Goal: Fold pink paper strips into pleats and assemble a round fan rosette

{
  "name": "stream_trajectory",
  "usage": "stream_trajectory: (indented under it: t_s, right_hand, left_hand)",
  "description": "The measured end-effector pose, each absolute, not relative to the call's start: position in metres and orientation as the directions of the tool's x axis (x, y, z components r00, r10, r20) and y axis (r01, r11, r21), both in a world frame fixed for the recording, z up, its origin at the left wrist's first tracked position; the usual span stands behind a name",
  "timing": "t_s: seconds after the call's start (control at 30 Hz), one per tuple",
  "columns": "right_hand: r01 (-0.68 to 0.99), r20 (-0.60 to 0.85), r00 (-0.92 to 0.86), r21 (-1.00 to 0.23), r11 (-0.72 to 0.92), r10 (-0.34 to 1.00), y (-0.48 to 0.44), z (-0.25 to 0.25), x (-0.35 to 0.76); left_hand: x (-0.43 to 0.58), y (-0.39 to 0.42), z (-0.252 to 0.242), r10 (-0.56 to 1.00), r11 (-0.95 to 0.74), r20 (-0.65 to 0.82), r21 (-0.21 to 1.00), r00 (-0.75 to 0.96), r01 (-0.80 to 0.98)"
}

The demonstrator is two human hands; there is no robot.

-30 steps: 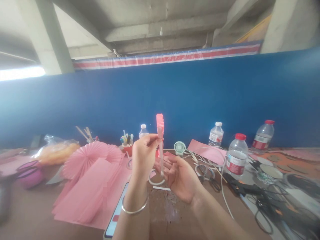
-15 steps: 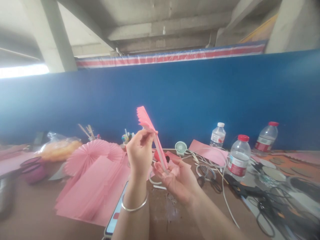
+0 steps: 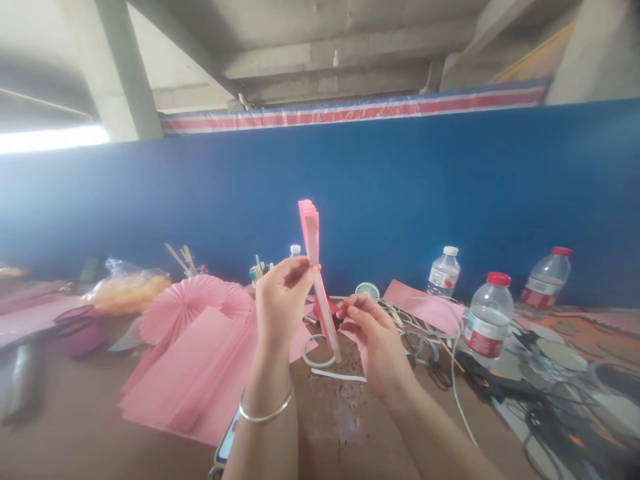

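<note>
My left hand (image 3: 283, 297), with a silver bangle at the wrist, pinches a narrow folded stack of pleated pink paper (image 3: 323, 300) around its middle. The paper stands nearly upright, its stepped pleats showing at the top end. Just right of its lower half is my right hand (image 3: 375, 337), fingers loosely bent and apart, with nothing visible in them. A white ring-shaped coil (image 3: 319, 357) and a thin white strip (image 3: 339, 376) lie on the table below the paper.
Pink paper sheets (image 3: 187, 373) and pleated pink rosettes (image 3: 175, 310) lie at left, with a phone (image 3: 227, 440) by my left forearm. Bottles (image 3: 487, 320), a small fan (image 3: 367, 291), white cables (image 3: 453, 373) and black tools with cords (image 3: 487, 380) crowd the right. A blue partition (image 3: 400, 193) stands behind.
The pleated paper has turned from leaning left to nearly upright. My right hand, earlier palm up under its lower end, has moved right and away, its fingers now bent.
</note>
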State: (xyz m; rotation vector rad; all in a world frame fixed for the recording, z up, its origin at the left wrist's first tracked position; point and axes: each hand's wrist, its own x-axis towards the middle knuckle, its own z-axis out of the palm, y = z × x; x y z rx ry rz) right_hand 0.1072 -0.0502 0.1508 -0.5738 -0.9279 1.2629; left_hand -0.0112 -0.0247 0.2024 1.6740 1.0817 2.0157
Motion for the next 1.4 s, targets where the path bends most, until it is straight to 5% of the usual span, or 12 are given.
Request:
stream_trajectory:
  t_s: [0.27,0.43,1.07,1.4]
  right_hand:
    - [-0.397,0.278,-0.134,-0.895,0.206,0.951,-0.047,0.155,0.116]
    - [-0.353,0.268,-0.121,-0.912,0.211,0.956,-0.050,0.158,0.118]
    - [-0.408,0.236,-0.295,-0.907,0.101,0.926,-0.053,0.160,0.121]
    - [-0.261,0.080,-0.383,-0.965,-0.025,0.920,-0.057,0.161,0.116]
  left_hand:
    - [0.002,-0.030,0.200,0.824,-0.566,0.562,0.812,0.071,0.142]
    - [0.009,-0.034,0.199,0.866,-0.494,0.478,0.864,0.146,0.099]
    - [0.007,-0.027,0.200,0.768,-0.586,0.615,0.787,-0.177,0.194]
    - [-0.007,-0.021,0.202,0.659,-0.679,0.632,0.733,-0.408,0.039]
